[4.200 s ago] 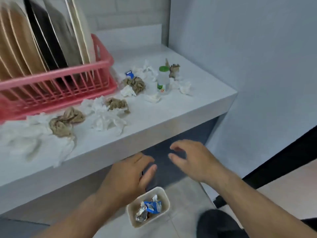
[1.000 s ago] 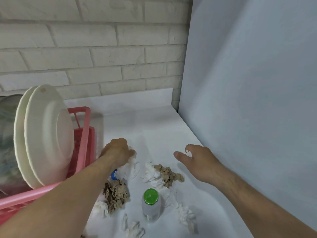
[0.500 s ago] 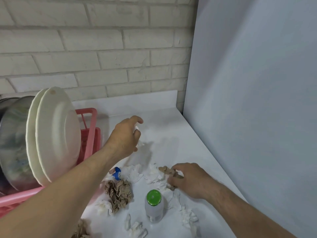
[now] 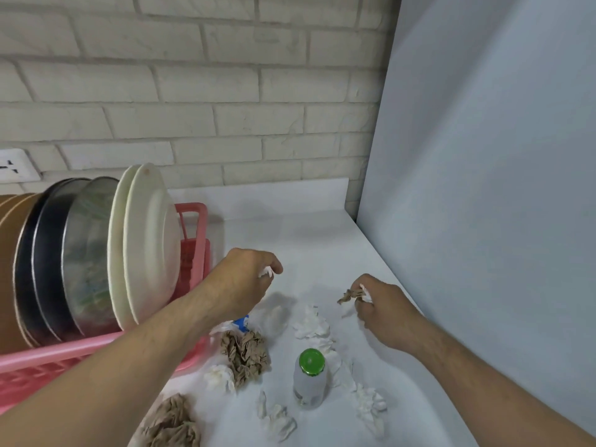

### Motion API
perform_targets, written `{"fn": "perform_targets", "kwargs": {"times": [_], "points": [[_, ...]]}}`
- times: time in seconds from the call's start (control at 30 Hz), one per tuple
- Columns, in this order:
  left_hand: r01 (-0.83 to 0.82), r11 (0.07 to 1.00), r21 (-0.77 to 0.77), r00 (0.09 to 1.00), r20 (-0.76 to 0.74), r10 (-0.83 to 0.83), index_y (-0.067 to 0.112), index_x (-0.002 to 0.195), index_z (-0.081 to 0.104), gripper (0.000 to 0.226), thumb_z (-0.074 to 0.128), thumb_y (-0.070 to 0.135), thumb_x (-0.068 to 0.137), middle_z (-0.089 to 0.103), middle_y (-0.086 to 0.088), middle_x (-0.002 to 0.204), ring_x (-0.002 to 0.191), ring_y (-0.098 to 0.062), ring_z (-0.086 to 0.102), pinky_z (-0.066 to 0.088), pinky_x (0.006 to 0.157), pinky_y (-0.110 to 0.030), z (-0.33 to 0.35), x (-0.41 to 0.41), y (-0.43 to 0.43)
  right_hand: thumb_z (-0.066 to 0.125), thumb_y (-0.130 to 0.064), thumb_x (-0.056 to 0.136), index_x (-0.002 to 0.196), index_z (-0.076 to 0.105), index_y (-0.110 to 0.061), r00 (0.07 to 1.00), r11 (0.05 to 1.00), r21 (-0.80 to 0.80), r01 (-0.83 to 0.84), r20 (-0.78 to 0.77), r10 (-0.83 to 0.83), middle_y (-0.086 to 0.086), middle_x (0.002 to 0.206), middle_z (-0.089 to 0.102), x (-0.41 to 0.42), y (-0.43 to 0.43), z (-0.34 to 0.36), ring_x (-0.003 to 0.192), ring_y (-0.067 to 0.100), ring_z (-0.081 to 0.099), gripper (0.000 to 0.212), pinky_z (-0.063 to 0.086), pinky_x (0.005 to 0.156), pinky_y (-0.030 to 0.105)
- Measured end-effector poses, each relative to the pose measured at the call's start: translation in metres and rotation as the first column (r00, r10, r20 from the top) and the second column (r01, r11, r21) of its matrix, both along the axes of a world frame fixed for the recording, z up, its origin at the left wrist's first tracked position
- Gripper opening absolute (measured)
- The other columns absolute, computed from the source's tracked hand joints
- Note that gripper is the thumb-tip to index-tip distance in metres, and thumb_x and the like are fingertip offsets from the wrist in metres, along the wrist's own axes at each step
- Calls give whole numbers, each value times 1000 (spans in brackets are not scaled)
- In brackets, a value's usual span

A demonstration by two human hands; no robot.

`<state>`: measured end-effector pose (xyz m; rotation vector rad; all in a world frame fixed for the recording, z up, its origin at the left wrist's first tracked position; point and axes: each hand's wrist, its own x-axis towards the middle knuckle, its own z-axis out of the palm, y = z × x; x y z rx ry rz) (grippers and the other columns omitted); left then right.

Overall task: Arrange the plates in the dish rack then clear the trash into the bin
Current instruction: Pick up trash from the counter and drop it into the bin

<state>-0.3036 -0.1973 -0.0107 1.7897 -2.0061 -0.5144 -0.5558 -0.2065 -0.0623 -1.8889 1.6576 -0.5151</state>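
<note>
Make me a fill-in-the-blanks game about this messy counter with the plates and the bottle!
1. The bottle has a cap coloured ____.
2. The plates stand upright in a ____ dish rack.
3. The right hand pinches a crumpled paper scrap whose colour is ____.
4. The left hand holds a bit of tissue whose colour is ____.

Missing words: green, pink, brown, white.

No legible text right now; the green-capped bottle point(image 4: 309, 380) and blue wrapper point(image 4: 241, 322), right of the dish rack point(image 4: 192, 208), show only blur.
</note>
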Motion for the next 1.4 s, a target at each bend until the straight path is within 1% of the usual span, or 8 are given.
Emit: {"fn": "perform_targets", "kwargs": {"times": [0.13, 0.33, 0.47, 0.63, 0.77, 0.9, 1.17, 1.4], "points": [[25, 999, -34, 1000, 16, -25, 27, 92, 69, 13, 62, 38, 89, 62, 7, 72, 55, -10, 62, 53, 55, -27, 3, 11, 18, 43, 3, 89, 73, 67, -18, 996, 996, -54, 69, 69, -65, -7, 67, 60, 11, 14, 23, 50, 0, 51, 35, 34, 43, 10], [24, 987, -158, 999, 36, -19, 25, 62, 58, 41, 59, 62, 79, 59, 5, 53, 48, -5, 52, 46, 53, -27, 8, 26, 52, 65, -50, 83, 64, 55, -11, 978, 978, -89, 188, 110, -178, -9, 50, 46, 36, 50, 45, 50, 11, 42, 45, 34, 49, 22], [62, 971, -230, 997, 55, -50, 22, 66, 63, 53, 43, 69, 83, 56, 7, 51, 52, -4, 52, 45, 55, -28, 6, 40, 78, 69, -41, 84, 65, 61, -12, 942, 970, -37, 241, 248, -225, 4, 57, 52, 58, 84, 51, 43, 16, 47, 36, 42, 46, 24], [200, 953, -228, 974, 154, -168, 18, 78, 61, 42, 42, 53, 94, 60, 2, 63, 55, -12, 53, 49, 60, -33, -12, 54, 105, 60, -37, 92, 79, 68, -26, 966, 985, -45, 166, 209, -153, -2, 66, 64, 87, 137, 45, 48, 10, 54, 19, 44, 47, 23], [267, 945, -188, 961, 126, -247, 32, 71, 49, 26, 51, 47, 93, 54, 12, 65, 53, -1, 46, 30, 47, -15, -21, 55, 141, 50, -44, 95, 64, 52, -13, 982, 984, -92, 154, 125, -142, -7, 57, 50, 106, 177, 35, 48, 9, 40, 44, 34, 50, 24], [211, 954, -215, 975, 119, -188, 25, 64, 52, 42, 46, 56, 90, 55, 4, 67, 61, -10, 53, 42, 57, -29, -26, 57, 172, 36, -35, 99, 56, 34, -14, 977, 984, -73, 164, 149, -151, -2, 55, 42, 115, 209, 31, 53, 12, 38, 49, 44, 59, 35], [112, 964, -241, 994, 11, -113, 17, 55, 42, 45, 34, 40, 94, 51, 1, 60, 59, -13, 47, 36, 54, -31, -50, 50, 253, 37, -22, 96, 84, 53, -4, 998, 998, 68, 17, 55, -21, -2, 77, 54, 106, 276, -9, 64, 10, 43, 27, 39, 57, 26], [191, 979, -69, 979, -62, -195, 21, 63, 41, 33, 20, 39, 81, 49, 2, 67, 66, -16, 46, 40, 61, -35, -110, 34, 326, 39, -24, 96, 79, 49, -16, 996, 983, 184, -10, 89, -7, -1, 79, 57, 88, 342, -62, 70, 14, 51, 22, 43, 61, 29]]}}
